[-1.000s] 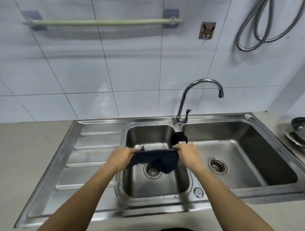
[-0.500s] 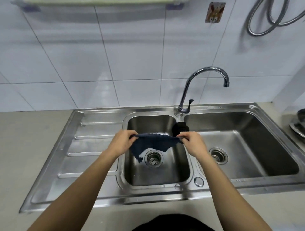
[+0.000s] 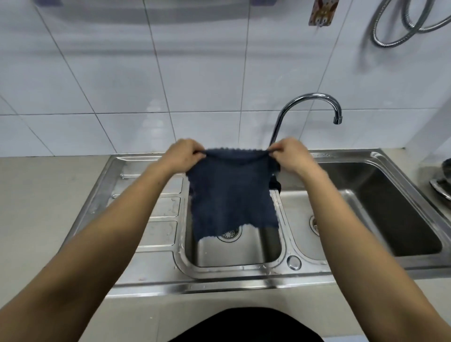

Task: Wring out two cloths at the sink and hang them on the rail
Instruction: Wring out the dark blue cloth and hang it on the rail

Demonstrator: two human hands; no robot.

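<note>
A dark blue cloth (image 3: pixel 231 197) hangs spread out flat above the small left basin of the steel sink (image 3: pixel 151 258). My left hand (image 3: pixel 184 153) pinches its top left corner and my right hand (image 3: pixel 291 152) pinches its top right corner. A second dark cloth (image 3: pixel 275 184) lies bunched on the divider between the basins, mostly hidden behind the held cloth and my right wrist. Of the rail, only the blue wall brackets (image 3: pixel 94 2) show at the top edge of the frame.
The curved tap (image 3: pixel 310 102) stands behind my right hand, its spout over the large right basin (image 3: pixel 390 207). A metal hose (image 3: pixel 400 26) hangs on the tiled wall at top right. Dark dishes (image 3: pixel 443 180) sit on the counter at the right edge.
Both hands have risen and spread the cloth open from a twisted bunch into a flat hanging sheet. The view has tipped down, so the rail has slid out of the top.
</note>
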